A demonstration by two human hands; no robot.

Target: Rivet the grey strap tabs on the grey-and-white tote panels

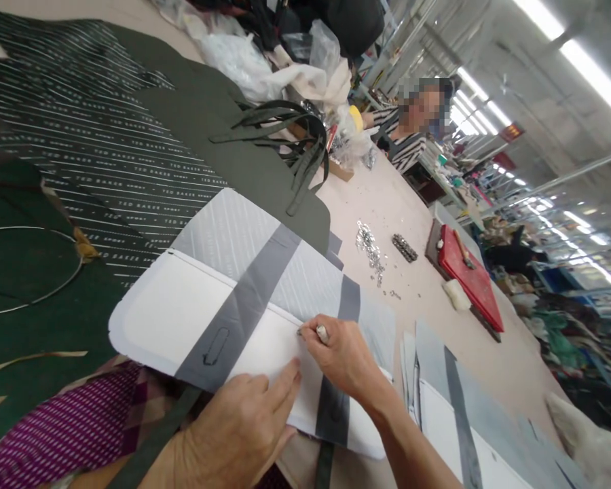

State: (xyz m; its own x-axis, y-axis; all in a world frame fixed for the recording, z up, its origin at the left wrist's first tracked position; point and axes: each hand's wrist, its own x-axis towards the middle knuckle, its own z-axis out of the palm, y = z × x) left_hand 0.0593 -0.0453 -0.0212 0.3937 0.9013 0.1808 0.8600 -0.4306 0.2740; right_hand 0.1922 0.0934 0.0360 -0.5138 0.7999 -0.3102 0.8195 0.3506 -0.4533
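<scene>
- The left hand (239, 428) lies nearest, palm down on the panel (173, 319). It grasps nothing; the fingers are loose and the forefinger stretches forward. It seems to pin the sheet so it cannot slide.
- The right hand (339, 353), just beyond, is closed around a pen (320, 333). It pinches the pen low, and the tip touches the panel's upper edge. A grip that short looks chosen for a fine, steady line.
- The panel is white and stiff and lies flat at the table's near edge, over grey cloth. A grey strap (244, 305) crosses it at a slant.
- A purple cloth (66, 428) lies under the panel's near corner.
- A stack (438, 407) of like panels lies to the right, within easy reach.
- Green lining (106, 149) with printed lettering spreads to the left, and a wire hoop rests on it.
- Further along the table (489, 360), a heap of rivets (369, 244) lies beside a red board (468, 278).
- Dark straps (295, 136) are bundled on the lining's far end, with plastic bags (239, 61) behind.
- A co-worker (407, 146) in stripes sits at the far end.
</scene>
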